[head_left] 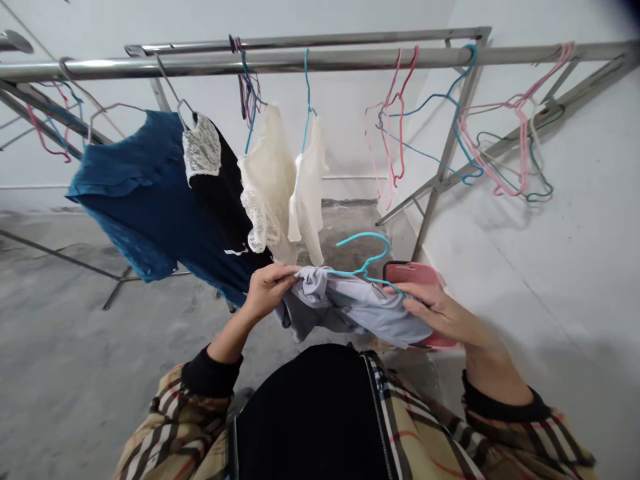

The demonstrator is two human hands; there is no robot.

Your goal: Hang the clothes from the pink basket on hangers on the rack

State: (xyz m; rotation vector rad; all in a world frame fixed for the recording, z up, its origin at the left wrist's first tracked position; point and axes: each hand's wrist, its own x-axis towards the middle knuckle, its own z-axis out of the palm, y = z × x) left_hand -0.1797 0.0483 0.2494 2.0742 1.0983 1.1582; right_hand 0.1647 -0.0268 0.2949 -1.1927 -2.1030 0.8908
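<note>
Your left hand (270, 290) pinches a soft, creased grey garment (357, 308); your right hand (443, 310) grasps its other end together with a slender, round-hooked turquoise hanger (365, 270).

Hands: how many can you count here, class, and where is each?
2: the left hand holding the grey garment near its left end, the right hand near its right end.

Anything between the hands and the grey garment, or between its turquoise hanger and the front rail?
No visible obstruction: left hand and right hand touch the grey garment, and above the turquoise hanger the front rail shows a gap between a white garment and a pink hanger.
</note>
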